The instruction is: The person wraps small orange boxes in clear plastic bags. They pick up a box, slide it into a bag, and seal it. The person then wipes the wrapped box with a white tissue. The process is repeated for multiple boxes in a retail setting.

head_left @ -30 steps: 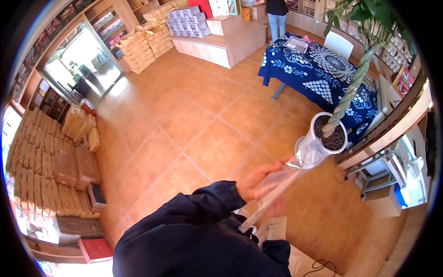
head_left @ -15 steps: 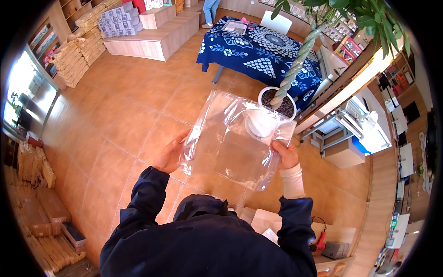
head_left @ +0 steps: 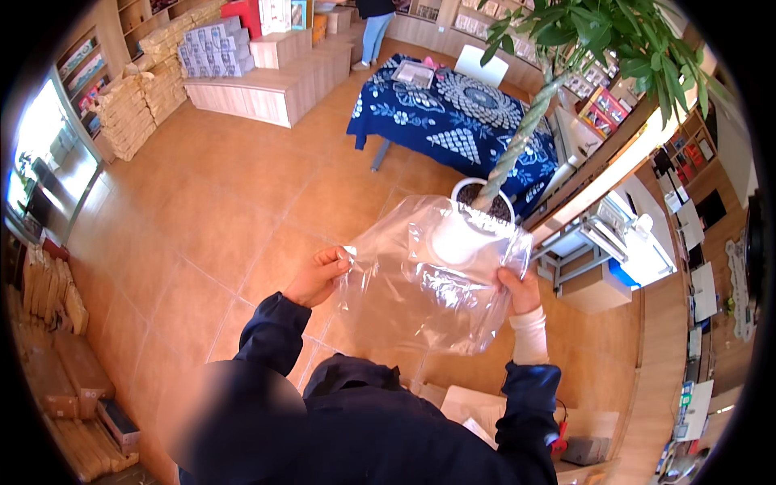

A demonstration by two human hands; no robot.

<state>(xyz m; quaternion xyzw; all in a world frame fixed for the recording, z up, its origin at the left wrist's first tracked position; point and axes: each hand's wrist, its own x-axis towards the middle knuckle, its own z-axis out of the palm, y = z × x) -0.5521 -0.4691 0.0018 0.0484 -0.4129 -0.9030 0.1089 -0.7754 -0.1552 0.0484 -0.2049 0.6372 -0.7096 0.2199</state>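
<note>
A large, crinkled clear plastic bag (head_left: 420, 299) is stretched between my two hands. My left hand (head_left: 322, 275) pinches its left edge near a corner, while my right hand (head_left: 517, 287) grips the right edge with the thumb on top. Through the plastic I see part of a white pot (head_left: 462, 191) holding a tree with a twisted trunk (head_left: 517, 141) and green leaves (head_left: 614, 40).
Behind the pot stands a table with a blue patterned cloth (head_left: 420, 117) and a white chair (head_left: 477, 65). A person (head_left: 373, 36) stands beyond, beside wooden steps (head_left: 267, 101). Wrapped stacks (head_left: 129, 125) line the left; cardboard and a red tool (head_left: 556, 444) lie at lower right.
A second ago the bag hung bunched and slanted; it was then spread wide between both hands. Since half a second ago it has shifted slightly right and down, with both hands still on it.
</note>
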